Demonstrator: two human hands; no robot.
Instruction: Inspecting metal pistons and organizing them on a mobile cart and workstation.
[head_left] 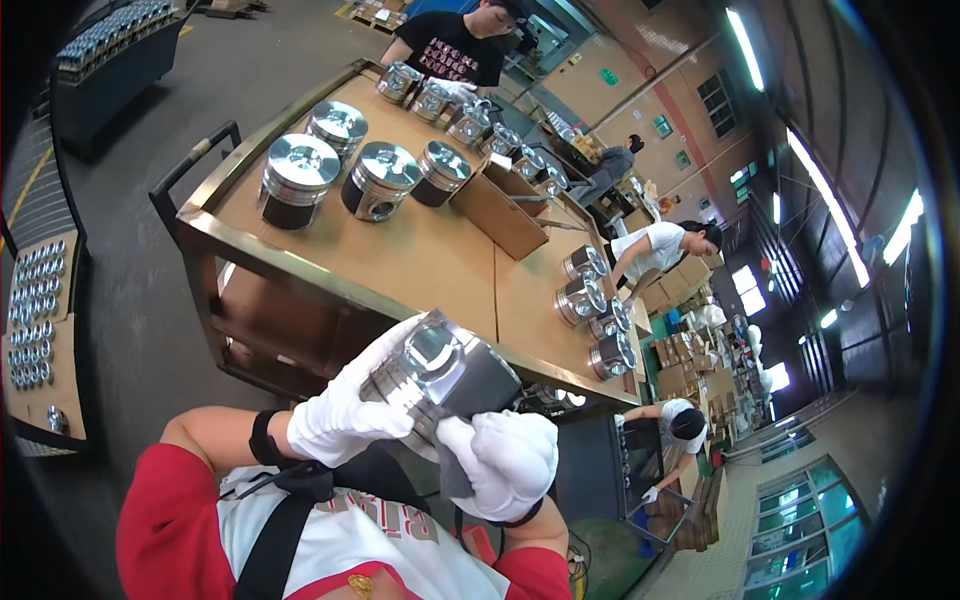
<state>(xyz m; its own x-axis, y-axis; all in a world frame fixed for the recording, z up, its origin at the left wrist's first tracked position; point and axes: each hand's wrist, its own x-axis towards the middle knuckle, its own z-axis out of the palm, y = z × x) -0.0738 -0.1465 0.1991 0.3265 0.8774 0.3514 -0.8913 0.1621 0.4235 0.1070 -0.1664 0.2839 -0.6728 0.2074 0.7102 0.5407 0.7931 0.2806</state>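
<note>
A large metal piston (440, 370) with a shiny ringed end and a dark skirt is tilted in front of me, off the cart. My left hand (350, 405), in a white glove, grips its ringed end. In a white glove too, my right hand (505, 460) is closed, with a grey flat piece (457, 465) pinched in its fingers against the near side of the piston. Whether that piece is cloth or abrasive sheet I cannot tell. Beyond my hands, several similar pistons (383, 180) stand upright on the cart top (430, 270).
An open cardboard box (500, 210) stands among the pistons. The cart's metal rim (270, 260) runs between it and me. A person in black (450, 45) works at the far end; others stand rightward. Racks of pistons (35, 310) are at left.
</note>
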